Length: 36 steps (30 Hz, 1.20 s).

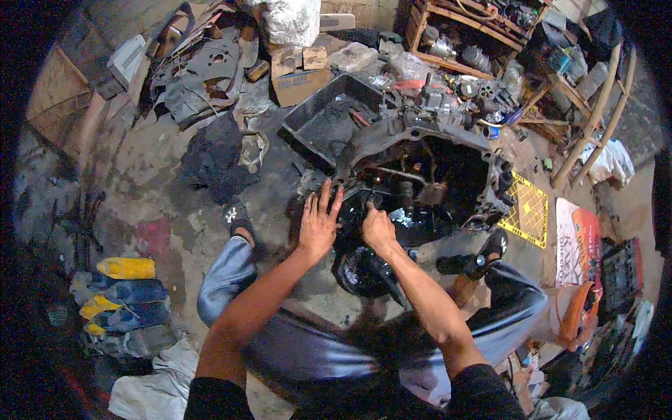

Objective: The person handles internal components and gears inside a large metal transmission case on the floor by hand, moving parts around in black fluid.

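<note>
A large, oily black metal housing [416, 133] lies on the floor in front of me, its interior dark and wet with pipework [399, 175] inside. My left hand [318, 220] rests at the housing's left edge, fingers stretched out and lying on it. My right hand [378, 222] is closed at the near left inside of the housing, thumb up against a small dark part that I cannot make out. Below and between my hands is a black, oil-slick piece [360, 273]. A black tray [308, 136] with dark residue stands behind the housing on the left.
A yellow crate [521, 210] and printed sack [574, 234] lie right. Yellow and blue bottles [126, 268] lie lower left. A dark cloth [217, 161], cardboard box [297, 87], wooden rack [455, 52], wooden poles [595, 126] and piled parts surround me. My sandalled feet [239, 224] flank the housing.
</note>
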{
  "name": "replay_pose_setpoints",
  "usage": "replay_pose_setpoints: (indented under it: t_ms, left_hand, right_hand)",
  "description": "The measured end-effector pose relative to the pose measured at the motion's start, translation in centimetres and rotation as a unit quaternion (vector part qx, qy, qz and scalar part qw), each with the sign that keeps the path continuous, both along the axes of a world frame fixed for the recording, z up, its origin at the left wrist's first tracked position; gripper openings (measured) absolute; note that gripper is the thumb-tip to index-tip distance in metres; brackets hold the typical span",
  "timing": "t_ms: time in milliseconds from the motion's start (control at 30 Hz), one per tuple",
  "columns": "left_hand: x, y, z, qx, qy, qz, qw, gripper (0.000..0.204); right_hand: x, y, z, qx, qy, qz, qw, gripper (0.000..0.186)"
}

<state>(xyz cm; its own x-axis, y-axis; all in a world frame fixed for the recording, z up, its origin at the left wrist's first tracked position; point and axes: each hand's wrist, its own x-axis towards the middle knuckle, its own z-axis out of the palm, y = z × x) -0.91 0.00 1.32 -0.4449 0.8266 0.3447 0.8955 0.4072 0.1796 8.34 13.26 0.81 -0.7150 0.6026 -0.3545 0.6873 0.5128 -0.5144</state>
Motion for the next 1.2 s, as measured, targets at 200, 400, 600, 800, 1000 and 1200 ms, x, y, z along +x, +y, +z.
replay_pose_setpoints:
  t_ms: [200, 400, 600, 800, 1000, 1200]
  left_hand:
    - [-0.5, -0.8, -0.3, -0.014, 0.012, -0.001, 1.0, 0.094]
    - [0.2, 0.2, 0.7, 0.008, -0.002, -0.011, 1.0, 0.091]
    - [-0.1, -0.6, -0.4, 0.007, 0.03, 0.0, 1.0, 0.095]
    - [-0.7, -0.4, -0.8, 0.009, 0.029, -0.004, 1.0, 0.093]
    - [-0.1, 0.4, -0.2, 0.036, 0.001, -0.026, 0.999, 0.09]
    - [-0.3, -0.2, -0.4, 0.01, 0.004, -0.011, 1.0, 0.095]
  right_hand:
    - [2.9, -3.8, -2.6, 0.122, -0.029, 0.128, 0.984, 0.05]
    - [0.0, -2.7, -1.9, 0.294, -0.107, 0.186, 0.931, 0.032]
    - [-1.1, -0.9, 1.5, 0.247, -0.179, 0.22, 0.926, 0.024]
    - [-0.4, -2.7, 1.1, 0.26, -0.168, 0.268, 0.913, 0.033]
    - [2.4, -3.2, -3.8, 0.202, -0.033, 0.176, 0.963, 0.045]
    - [1.5, 4.3, -4.0, -0.042, 0.059, 0.112, 0.991, 0.048]
